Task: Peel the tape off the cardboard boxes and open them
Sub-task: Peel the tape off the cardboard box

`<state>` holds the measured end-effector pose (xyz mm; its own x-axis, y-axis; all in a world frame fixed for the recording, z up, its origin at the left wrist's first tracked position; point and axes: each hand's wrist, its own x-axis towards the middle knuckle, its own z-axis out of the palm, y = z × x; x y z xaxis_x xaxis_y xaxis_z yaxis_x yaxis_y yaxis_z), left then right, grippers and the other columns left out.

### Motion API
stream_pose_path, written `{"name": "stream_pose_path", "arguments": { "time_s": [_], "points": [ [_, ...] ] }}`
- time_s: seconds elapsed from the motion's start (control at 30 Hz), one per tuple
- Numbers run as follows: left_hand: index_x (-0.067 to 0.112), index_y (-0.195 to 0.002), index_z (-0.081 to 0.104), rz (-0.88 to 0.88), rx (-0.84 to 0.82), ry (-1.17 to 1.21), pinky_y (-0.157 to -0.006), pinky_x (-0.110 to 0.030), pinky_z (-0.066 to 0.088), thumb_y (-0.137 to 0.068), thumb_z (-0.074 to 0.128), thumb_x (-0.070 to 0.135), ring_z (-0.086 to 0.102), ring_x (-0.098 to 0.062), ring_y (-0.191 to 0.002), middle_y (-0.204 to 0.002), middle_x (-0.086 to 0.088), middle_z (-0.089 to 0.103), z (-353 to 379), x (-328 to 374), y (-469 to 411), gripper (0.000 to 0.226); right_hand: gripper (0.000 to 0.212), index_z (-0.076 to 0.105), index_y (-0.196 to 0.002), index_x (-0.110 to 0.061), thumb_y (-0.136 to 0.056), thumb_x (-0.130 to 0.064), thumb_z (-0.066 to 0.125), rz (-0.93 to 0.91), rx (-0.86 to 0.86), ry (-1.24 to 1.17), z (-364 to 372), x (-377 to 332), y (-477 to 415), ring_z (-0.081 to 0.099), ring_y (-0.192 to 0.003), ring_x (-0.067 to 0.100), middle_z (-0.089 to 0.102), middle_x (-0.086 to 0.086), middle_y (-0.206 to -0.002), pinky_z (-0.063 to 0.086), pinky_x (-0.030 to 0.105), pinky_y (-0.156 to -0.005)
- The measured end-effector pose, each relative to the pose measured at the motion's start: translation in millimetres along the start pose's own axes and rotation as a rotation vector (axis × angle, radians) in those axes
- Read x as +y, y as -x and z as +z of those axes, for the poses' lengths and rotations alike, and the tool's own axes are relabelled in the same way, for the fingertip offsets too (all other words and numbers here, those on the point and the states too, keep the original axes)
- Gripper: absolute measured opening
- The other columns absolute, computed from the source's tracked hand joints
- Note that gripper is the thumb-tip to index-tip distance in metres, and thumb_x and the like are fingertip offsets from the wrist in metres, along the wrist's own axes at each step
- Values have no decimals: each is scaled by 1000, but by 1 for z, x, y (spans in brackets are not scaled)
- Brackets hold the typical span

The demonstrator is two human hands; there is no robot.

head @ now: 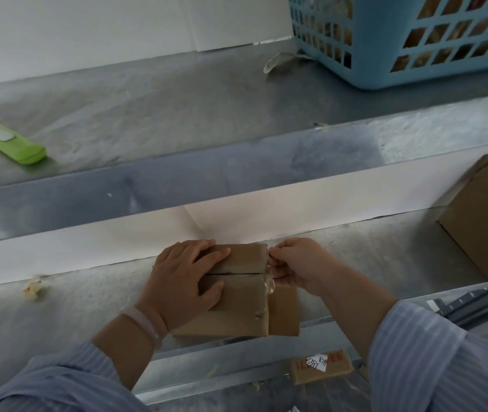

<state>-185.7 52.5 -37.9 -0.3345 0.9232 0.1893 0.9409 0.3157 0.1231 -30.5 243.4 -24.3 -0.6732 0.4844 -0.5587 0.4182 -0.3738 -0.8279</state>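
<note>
A small brown cardboard box (245, 310) lies on the middle metal shelf (88, 310), its top flaps meeting at a dark seam. My left hand (181, 278) presses flat on the left part of the box top, fingers straight across the seam. My right hand (299, 264) is at the box's right end and pinches a strip of clear tape (269, 285) that curls off the right edge. Some tape still clings to the box's near right corner.
A green utility knife (8, 139) lies on the upper shelf at left. A blue plastic basket (409, 37) stands at the upper right. Another cardboard box (486, 215) sits at the right. A labelled box (321, 365) lies on the shelf below. Tape scraps (33, 288) lie around.
</note>
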Motion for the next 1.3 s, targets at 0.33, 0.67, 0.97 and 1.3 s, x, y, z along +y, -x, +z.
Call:
{"name": "stream_pose_path", "arguments": {
  "time_s": [0.33,0.67,0.97,1.3],
  "points": [
    [34,-132,55,-10,20,23,-101,-44,42,-80,48,52,52,-20,-119,-132,5,55,0,1,0,55,3,68,-82,-2,-85,-3,70,-193,158,208,-2,-15,4,70,-60,21,73,13,-70,62,35,-62],
    [33,-133,54,-8,10,4,-101,-41,41,-82,47,53,50,-17,-120,-131,6,53,-2,3,-1,56,18,70,-101,-10,-84,-7,74,-142,60,200,-24,15,-10,74,-79,18,75,9,-89,61,34,-75],
    [31,-134,54,-1,9,2,-100,-41,41,-83,47,51,49,-17,-120,-132,6,53,-1,4,-2,55,15,72,-104,-23,-94,-29,62,-503,257,638,-10,29,-19,63,-77,2,70,-13,-88,54,16,-72],
    [32,-134,54,19,17,16,-102,-41,41,-83,48,51,50,-16,-121,-134,5,54,-1,1,-2,55,18,57,-105,-17,-103,-24,41,-728,194,1088,-22,11,-29,60,-82,22,62,1,-96,51,33,-72]
  ]
}}
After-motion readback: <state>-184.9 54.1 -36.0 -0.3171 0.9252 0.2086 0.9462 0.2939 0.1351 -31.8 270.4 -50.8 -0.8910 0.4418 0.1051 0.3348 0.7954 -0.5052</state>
